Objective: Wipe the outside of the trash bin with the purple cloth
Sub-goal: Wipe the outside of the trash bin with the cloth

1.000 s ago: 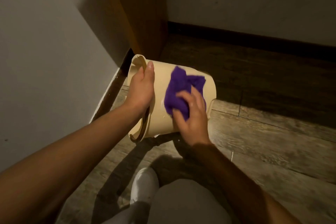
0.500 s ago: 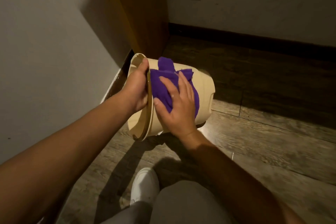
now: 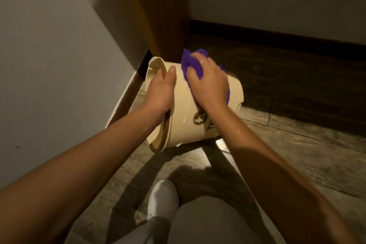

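A cream trash bin (image 3: 182,125) is tipped on its side above the wooden floor, mouth toward the left wall, a brown round logo on its side. My left hand (image 3: 161,91) grips the bin's rim, thumb on the outer wall and fingers inside. My right hand (image 3: 210,85) presses the purple cloth (image 3: 190,61) flat against the bin's upper side near the far edge. Most of the cloth is hidden under my hand.
A white wall (image 3: 59,55) with a dark baseboard runs along the left. A wooden door frame (image 3: 158,16) stands right behind the bin. My white shoe (image 3: 163,198) and grey-trousered knee (image 3: 208,222) are below. Wooden floor (image 3: 297,144) stretches to the right.
My right hand slid the purple cloth across the bin's side, up and away toward the far edge. The bin turned a little in my left hand, and its logo now shows.
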### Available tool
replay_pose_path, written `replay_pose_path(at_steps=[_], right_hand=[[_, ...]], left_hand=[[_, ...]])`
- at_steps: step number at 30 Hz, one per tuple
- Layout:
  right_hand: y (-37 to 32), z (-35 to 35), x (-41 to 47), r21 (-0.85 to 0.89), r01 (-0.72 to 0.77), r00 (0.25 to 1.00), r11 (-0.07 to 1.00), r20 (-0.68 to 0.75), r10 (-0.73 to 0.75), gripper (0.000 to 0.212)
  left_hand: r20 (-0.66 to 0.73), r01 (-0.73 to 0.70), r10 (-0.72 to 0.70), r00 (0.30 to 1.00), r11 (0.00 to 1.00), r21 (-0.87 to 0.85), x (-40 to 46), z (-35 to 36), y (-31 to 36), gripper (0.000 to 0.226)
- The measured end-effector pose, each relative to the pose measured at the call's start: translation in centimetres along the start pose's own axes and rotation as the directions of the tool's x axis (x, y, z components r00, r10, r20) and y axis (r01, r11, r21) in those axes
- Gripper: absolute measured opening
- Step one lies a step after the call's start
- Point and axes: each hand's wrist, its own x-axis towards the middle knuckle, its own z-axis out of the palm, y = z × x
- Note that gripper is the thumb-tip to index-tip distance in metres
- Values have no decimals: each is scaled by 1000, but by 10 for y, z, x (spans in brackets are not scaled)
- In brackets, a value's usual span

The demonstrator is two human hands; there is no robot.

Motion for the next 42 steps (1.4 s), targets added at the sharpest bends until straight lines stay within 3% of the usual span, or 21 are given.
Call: replay_pose_path(at_steps=[3,6,13,16,18,19,21,24,27,31,34,38,40,42], right_hand=[[11,17,-97,31,185,982,982,-35,-183,50],[32,30,-129,-13,334,941,942,-46,-335,56],[41,37,-130,-86,404,914,911,-12,-406,53],[46,25,-142,-57,279,960,959,10,-279,56],[40,11,-115,10,-6,998,1000,-69,7,57],[35,4,-90,73,-153,981,986,-109,160,58],[23,-8,-34,145,-285,949,947,-98,301,54],[-10,-4,4,118,-179,984,977,23,177,44],[-35,16,-32,161,26,1000,987,2,-27,44],[5,27,-105,14,163,983,987,84,-164,62],[37,20,-129,74,14,997,997,79,-19,72],[54,-5,-99,118,-234,970,965,-30,239,64],[42,-19,-64,185,-204,968,961,-106,226,65],[7,-21,-31,204,-62,991,977,-106,85,74]], left_hand=[[-39,32,-34,999,998,-48,-2,0,2,32],[-102,110,-109,989,994,2,6,-2,7,56],[-153,196,-199,968,980,-39,12,-7,4,62],[-142,226,-232,962,972,-60,3,-8,0,55],[-88,181,-183,979,983,-22,2,-8,-1,42],[-72,151,-150,986,988,10,2,-9,-1,39],[-62,99,-95,993,993,67,5,-12,-1,38],[-90,26,-14,996,990,139,6,-14,-3,37],[-66,-57,66,996,990,130,6,-15,-3,36],[-212,14,-5,977,999,41,15,-19,-3,31],[-227,106,-91,970,993,52,16,-22,-12,35],[-195,120,-94,976,985,126,12,-22,-21,41],[-183,46,-8,983,978,201,15,-26,-9,40],[-163,-37,78,984,970,241,19,-28,9,40]])
